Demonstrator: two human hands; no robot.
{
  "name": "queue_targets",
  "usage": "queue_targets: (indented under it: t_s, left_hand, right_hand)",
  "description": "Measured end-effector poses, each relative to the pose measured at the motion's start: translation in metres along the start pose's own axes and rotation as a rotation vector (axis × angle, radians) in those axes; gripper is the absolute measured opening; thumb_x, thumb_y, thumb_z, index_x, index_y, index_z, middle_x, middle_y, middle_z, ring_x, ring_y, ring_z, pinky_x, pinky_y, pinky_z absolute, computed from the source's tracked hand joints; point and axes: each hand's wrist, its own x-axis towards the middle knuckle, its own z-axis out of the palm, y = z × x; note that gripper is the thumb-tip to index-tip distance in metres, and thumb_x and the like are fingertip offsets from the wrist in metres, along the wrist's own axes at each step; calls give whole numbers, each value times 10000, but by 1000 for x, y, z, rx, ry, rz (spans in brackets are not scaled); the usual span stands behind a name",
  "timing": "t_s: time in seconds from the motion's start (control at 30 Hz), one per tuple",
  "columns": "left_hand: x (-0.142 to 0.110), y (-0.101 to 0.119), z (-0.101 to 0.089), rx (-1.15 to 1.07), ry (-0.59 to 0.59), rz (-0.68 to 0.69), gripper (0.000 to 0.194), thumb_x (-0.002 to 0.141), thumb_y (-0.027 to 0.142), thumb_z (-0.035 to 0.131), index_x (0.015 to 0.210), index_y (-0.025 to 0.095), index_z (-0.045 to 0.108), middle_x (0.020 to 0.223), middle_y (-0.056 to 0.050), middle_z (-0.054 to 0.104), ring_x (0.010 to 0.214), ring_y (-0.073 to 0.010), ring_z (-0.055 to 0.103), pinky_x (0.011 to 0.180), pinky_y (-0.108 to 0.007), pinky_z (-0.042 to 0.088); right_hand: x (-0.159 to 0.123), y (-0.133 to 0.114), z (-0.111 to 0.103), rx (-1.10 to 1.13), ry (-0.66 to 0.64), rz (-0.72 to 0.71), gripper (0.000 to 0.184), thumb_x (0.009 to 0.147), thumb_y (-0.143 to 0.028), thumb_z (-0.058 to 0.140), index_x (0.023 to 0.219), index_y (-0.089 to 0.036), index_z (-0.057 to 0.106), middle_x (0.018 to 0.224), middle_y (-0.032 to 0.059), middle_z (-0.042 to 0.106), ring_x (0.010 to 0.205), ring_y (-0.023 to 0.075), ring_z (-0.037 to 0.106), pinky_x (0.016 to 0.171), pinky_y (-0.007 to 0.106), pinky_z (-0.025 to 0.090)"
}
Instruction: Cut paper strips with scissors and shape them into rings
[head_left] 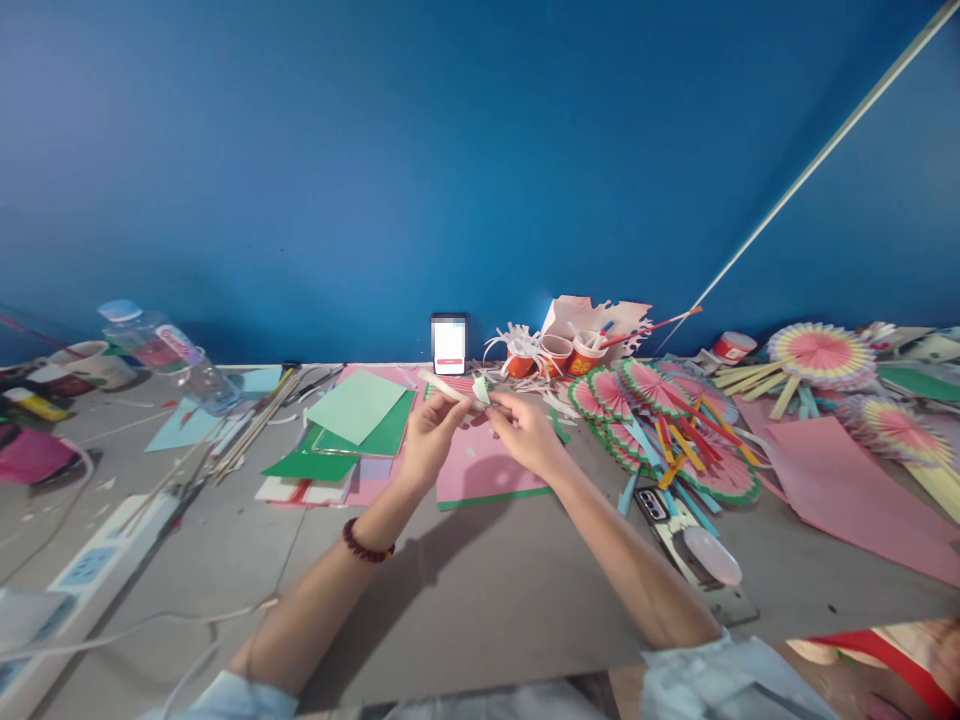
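Item: one white strip [447,388], held above a pink sheet [472,475] on the counter [450,600]. Long axis: slanting, from an upper free end on the left down toward the right fingertips.

Left hand [433,440]: closed, thumb and fingers pinching the strip; the nearer of the two to its length.

Right hand [525,432]: closed, fingertips pinched at a pale green slip [481,391], which stood at the strip's lower right end. Whether slip and strip were joined, I could not tell from where I stood.

Behind the hands: a phone [449,347], upright against the blue wall [450,180]; to its right, cups [587,357] with white shreds.

Left: stacked paper [360,408], thin sticks [251,425], a bottle [150,335].

Right: paper fans [651,388], crowding that side beyond the forearm; a second phone [690,545], lying near the elbow.

Obstruction: I saw none between the two hands.
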Motion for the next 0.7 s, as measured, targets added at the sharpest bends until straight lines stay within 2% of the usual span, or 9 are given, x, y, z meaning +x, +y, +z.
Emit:
queue_targets:
  t_s: [0.1, 0.23, 0.43, 0.7]
  left_hand:
    - [0, 1, 0, -12, -10, 20, 240, 768, 412, 675, 761, 172, 685, 774, -52, 715, 661, -152, 637, 616, -259, 501]
    - [-1, -3, 1, 12, -31, 32, 243, 716, 376, 735, 835, 167, 706, 823, -56, 725, 721, -185, 673, 689, -305, 549]
    - [-2, -4, 3, 13, 33, 34, 217, 695, 363, 750, 765, 160, 720, 761, -61, 738, 736, -216, 697, 719, -350, 570]
    - [1, -3, 2, -2, 41, 9, 217, 678, 364, 757, 726, 158, 708, 732, -66, 732, 708, -201, 679, 657, -309, 534]
  right_hand:
    - [0, -1, 0, -16, -1, -4, 345, 856, -275, 468, 1151, -206, 634, 723, 18, 682, 578, 132, 573, 602, 253, 478]
    - [-1, -2, 0, -41, 16, 17, 352, 844, -264, 473, 1150, -197, 633, 704, 15, 669, 556, 125, 554, 600, 255, 475]
    - [-3, -3, 0, -23, -5, 17, 391, 824, -243, 451, 1169, -191, 627, 641, -12, 609, 564, 119, 531, 551, 225, 447]
    - [-2, -3, -1, -28, -8, 3, 414, 823, -237, 434, 1192, -189, 617, 631, -14, 604, 544, 113, 508, 539, 218, 432]
